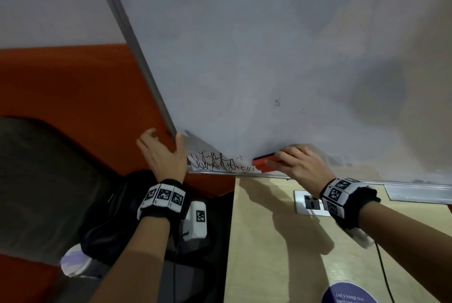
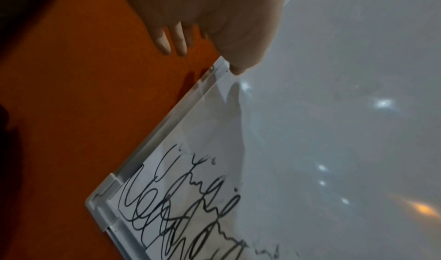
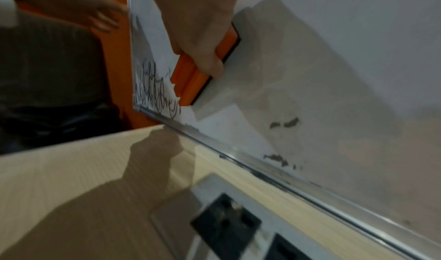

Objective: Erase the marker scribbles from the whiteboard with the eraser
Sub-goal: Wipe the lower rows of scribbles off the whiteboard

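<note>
The whiteboard fills the upper head view. Black marker scribbles sit in its bottom left corner, sharp in the left wrist view. My right hand grips the orange eraser and holds its dark felt flat on the board, just right of the scribbles. In the right wrist view the eraser sticks out below my fingers. My left hand is at the board's left frame above the scribbles, thumb tip touching the frame and fingers straight over the orange wall.
Grey smudges mark the board near its bottom frame. A wall socket sits on the beige wall below. An orange panel lies left of the board, with a black bag below it. A tray ledge is lower right.
</note>
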{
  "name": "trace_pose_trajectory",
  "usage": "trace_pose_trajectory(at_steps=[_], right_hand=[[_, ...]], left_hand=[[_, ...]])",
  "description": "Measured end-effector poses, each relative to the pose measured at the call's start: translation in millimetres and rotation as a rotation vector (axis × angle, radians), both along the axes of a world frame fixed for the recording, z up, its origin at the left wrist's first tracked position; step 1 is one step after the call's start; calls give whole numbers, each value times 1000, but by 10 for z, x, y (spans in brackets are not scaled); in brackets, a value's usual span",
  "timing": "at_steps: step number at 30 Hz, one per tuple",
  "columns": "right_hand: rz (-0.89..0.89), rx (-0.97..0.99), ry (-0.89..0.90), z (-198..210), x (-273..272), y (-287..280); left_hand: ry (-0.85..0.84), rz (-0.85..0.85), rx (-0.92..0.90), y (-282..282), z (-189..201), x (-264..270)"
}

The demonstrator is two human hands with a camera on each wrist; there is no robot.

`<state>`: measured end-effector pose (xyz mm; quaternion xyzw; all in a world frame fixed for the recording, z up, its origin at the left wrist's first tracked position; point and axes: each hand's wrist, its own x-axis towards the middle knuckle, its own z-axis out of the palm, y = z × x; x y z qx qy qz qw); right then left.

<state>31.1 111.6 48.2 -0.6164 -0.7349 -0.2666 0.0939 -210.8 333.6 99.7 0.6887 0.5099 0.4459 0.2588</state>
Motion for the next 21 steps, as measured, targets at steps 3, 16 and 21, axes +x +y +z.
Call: trace_pose_trajectory(at_steps=[3,16,21], right_hand=[[29,-42,-37,-161,58,-27],[-19,-167,-282,-482,-142,352],[-48,23,-136,-165,-279,489]], left_hand=[[-62,-57,-74,68,32,103],[-157,85,-42,181,-82,202],[-112,71,-20,222,-77,169]])
